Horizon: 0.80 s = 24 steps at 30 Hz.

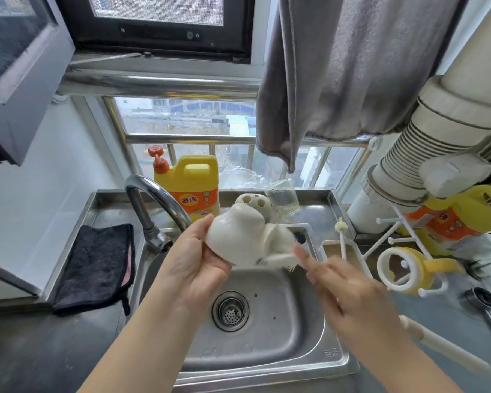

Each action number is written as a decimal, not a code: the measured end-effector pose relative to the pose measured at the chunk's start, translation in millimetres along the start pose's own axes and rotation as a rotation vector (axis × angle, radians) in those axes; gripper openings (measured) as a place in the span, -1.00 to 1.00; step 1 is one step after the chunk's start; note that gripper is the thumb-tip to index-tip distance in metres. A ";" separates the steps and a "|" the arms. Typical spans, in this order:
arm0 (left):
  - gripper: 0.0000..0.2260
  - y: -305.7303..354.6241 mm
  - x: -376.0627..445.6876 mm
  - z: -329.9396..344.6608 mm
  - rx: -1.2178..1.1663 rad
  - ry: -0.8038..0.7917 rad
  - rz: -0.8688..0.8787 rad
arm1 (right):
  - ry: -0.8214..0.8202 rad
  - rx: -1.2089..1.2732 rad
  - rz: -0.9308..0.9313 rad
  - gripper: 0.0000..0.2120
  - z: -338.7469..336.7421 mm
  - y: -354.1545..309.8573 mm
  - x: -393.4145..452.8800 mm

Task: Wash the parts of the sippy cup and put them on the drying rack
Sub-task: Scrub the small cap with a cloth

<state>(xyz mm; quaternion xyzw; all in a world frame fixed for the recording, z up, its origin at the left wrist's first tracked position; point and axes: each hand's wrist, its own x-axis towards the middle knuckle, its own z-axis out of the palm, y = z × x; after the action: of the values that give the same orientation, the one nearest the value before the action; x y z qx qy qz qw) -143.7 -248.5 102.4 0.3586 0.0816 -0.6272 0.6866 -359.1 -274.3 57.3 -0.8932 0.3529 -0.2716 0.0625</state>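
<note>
My left hand (pixel 194 260) grips a white sippy cup body (pixel 236 236) over the sink (pixel 267 321), its mouth turned to the right. My right hand (pixel 349 290) holds a long white bottle brush; the bristle head (pixel 281 245) is blurred at the cup's mouth and the handle (pixel 442 346) sticks out behind my wrist. A yellow sippy cup lid (pixel 417 270) with a white ring and handles sits on the white drying rack (pixel 391 236) at the right. A small white straw brush (pixel 341 236) stands in the rack's tray.
A chrome faucet (pixel 153 205) curves over the sink's left side. A yellow detergent jug (pixel 190 185), a white holed holder (pixel 254 202) and a clear glass (pixel 284 198) stand behind. A black cloth (pixel 97 265) lies left. A grey towel (pixel 352 69) hangs above.
</note>
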 end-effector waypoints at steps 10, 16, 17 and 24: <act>-0.57 -7.2 -13.9 3.3 0.188 -0.257 0.097 | 0.077 0.090 0.047 -0.51 4.4 -5.1 12.1; -0.78 -10.1 -13.8 9.5 0.105 -0.082 0.112 | 0.125 0.077 -0.014 -0.51 2.8 -15.8 20.2; -0.79 -8.2 -13.0 8.7 0.094 -0.056 0.092 | 0.105 0.058 -0.053 -0.53 2.5 -17.1 16.8; -0.82 -11.0 -14.9 8.3 0.046 -0.055 -0.030 | 0.064 -0.029 0.019 -0.53 -8.9 -3.6 8.6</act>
<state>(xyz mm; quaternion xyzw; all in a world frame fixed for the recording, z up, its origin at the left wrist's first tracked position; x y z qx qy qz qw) -159.6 -241.0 112.5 0.3556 0.0535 -0.6488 0.6706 -356.5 -276.6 69.8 -0.8815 0.3670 -0.2942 0.0409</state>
